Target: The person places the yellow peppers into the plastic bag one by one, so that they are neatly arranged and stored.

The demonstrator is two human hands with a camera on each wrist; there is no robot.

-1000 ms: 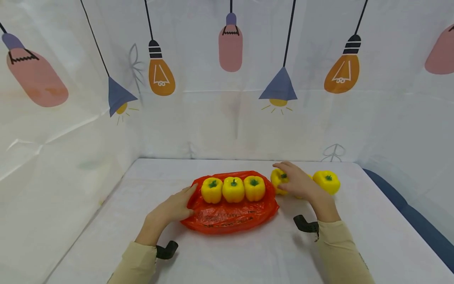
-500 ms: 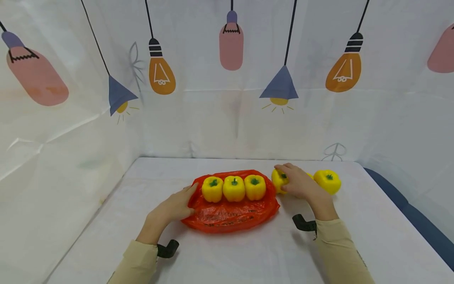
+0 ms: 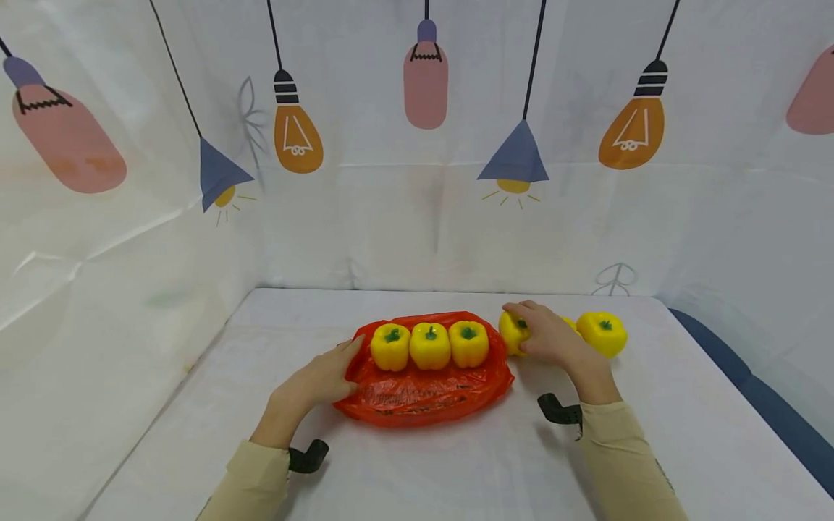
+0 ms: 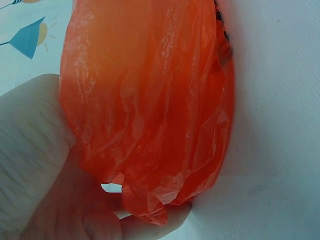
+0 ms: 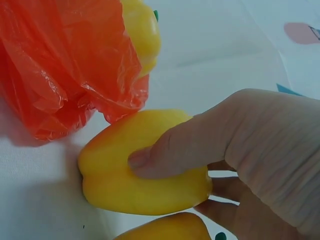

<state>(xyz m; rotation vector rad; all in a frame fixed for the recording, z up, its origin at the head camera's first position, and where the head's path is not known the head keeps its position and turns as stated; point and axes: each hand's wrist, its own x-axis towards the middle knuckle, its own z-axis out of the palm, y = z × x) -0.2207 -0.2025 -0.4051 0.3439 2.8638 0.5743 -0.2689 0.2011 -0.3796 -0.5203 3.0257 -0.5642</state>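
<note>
A red plastic bag point(image 3: 417, 398) lies spread out mid-table. Three yellow bell peppers, the middle one point(image 3: 430, 346) among them, stand in a row along its far side; I cannot tell if they are in or on it. My left hand point(image 3: 319, 376) holds the bag's left end between thumb and fingers; in the left wrist view a bag fold point(image 4: 145, 202) partly covers the fingers. Right of the bag, my right hand point(image 3: 554, 336) grips another yellow bell pepper point(image 5: 145, 175), its thumb across the side. That pepper is close beside the bag's edge.
A further yellow bell pepper point(image 3: 601, 333) stands to the right of my right hand, and one more point(image 5: 170, 229) shows below the held one. A white cloth covers the table point(image 3: 423, 470). Dark blue furniture point(image 3: 710, 347) lies beyond the right edge.
My right hand has lowered its fingers onto the pepper beside the bag and closed around it. The left hand and the bag stay where they were.
</note>
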